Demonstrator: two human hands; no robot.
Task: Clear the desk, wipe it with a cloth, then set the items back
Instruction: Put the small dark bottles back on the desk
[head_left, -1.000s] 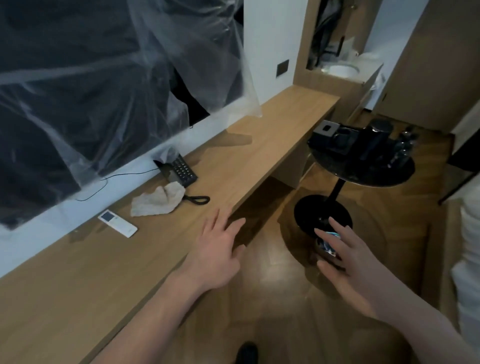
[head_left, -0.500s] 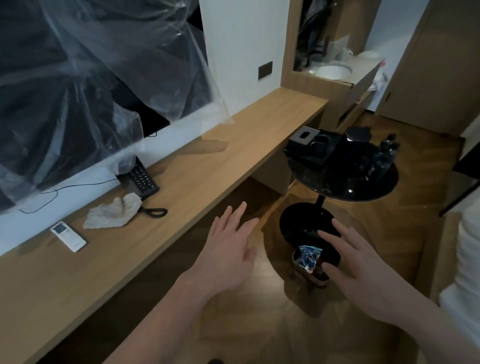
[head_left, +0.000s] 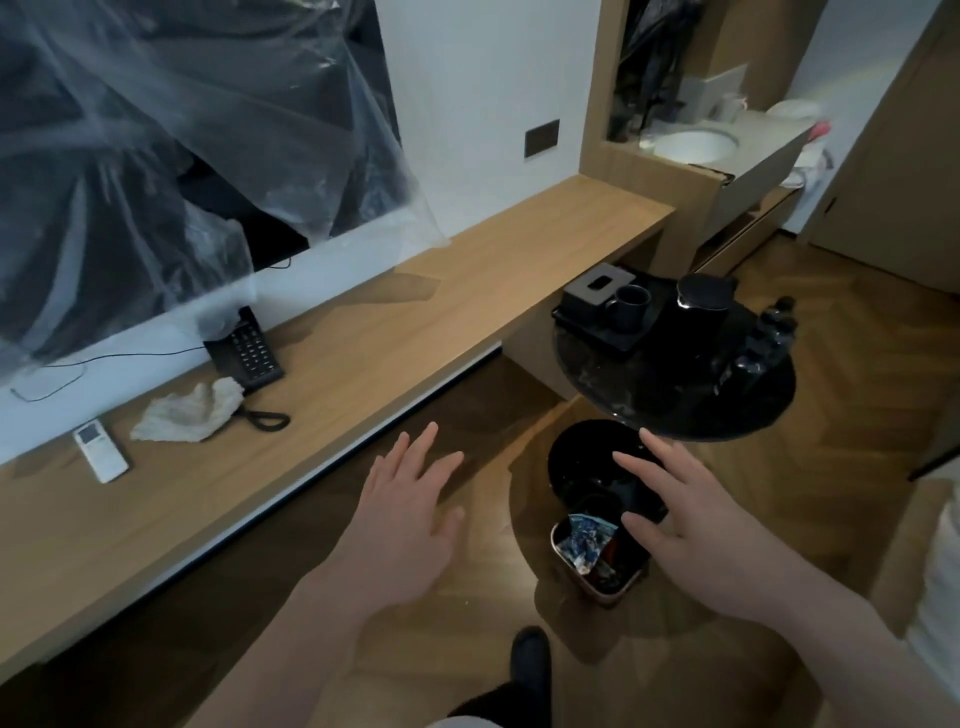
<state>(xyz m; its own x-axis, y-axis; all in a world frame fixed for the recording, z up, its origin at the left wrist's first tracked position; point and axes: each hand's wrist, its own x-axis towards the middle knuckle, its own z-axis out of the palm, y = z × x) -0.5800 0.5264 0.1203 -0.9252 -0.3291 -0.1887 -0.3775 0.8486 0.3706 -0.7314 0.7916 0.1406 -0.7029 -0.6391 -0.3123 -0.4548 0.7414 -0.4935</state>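
Nearest the camera, both hands are held out over the floor with nothing in them: the left hand has its fingers spread wide and flat, and the right hand is splayed the same way above a small bin stuffed with wrappers. So nothing is gripped right now.

A bit further out, near the front-left part of the tabletop, a white remote is lying flat. Just beyond it a crumpled cloth is bunched up, touching the coiled cord of a black phone that's pushed against the back edge. The right end of the tabletop looks bare.

Off to the right, well apart from the wooden surface, a round black side table is loaded with a tray, a mug, a kettle and some dark bottles.

Judging by that, the clearing is probably mostly done, with the tray stuff parked on the side table. The remote and phone are left to be moved, or wiped around. The cloth hasn't been picked up, so wiping can't be called finished. Putting everything back is clearly not done yet.
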